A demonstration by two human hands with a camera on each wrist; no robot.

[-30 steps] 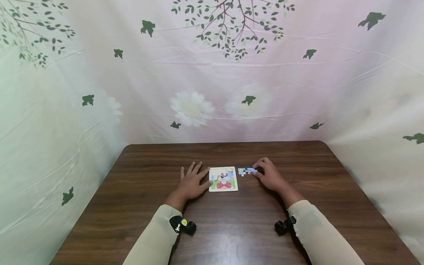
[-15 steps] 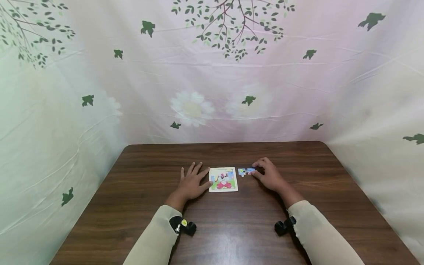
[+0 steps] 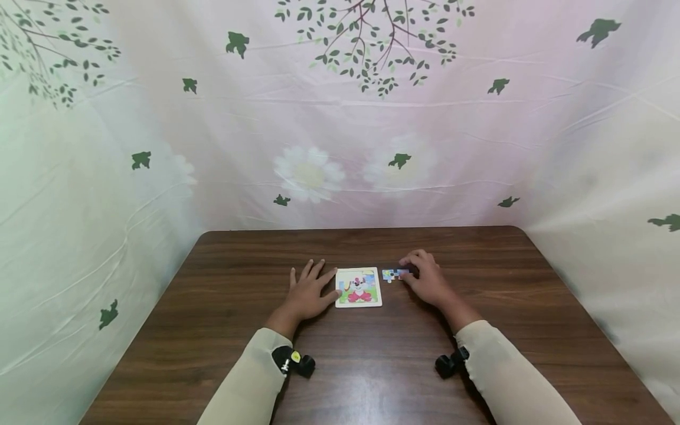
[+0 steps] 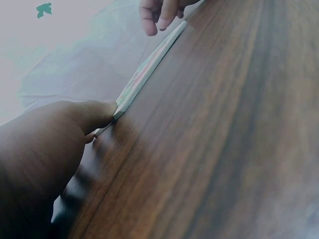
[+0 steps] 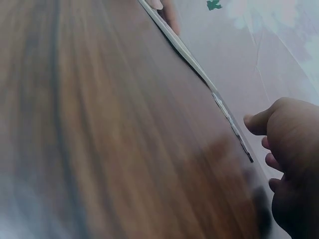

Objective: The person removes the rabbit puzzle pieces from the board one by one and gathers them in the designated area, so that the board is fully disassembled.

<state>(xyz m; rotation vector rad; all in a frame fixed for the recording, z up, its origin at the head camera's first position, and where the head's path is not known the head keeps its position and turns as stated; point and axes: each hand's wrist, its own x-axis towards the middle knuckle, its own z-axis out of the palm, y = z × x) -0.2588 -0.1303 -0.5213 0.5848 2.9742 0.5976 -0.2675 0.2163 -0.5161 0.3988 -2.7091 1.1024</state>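
A square picture puzzle with a pale frame (image 3: 358, 305) lies on the table, showing a cartoon animal in red. My left hand (image 3: 307, 295) is spread flat beside it, its thumb (image 4: 102, 113) resting on the frame's near left corner and the index fingertip at the far left corner. Just right of the frame, joined blue jigsaw pieces (image 3: 389, 275) lie flat on the table. Over their right end is my right hand (image 3: 429, 283), fingers loosely bent. In the right wrist view its thumb (image 5: 256, 123) stands clear above the pieces (image 5: 232, 124), holding nothing.
The brown wooden table (image 3: 340, 366) ends at a far edge against a hanging printed cloth (image 3: 340, 136). A black wrist camera sits on each cuff, the left one (image 3: 304, 366) and the right one (image 3: 446, 366).
My right hand has shifted a little left and away from me, rising off the jigsaw pieces. The left hand, frame and pieces stay where they were.
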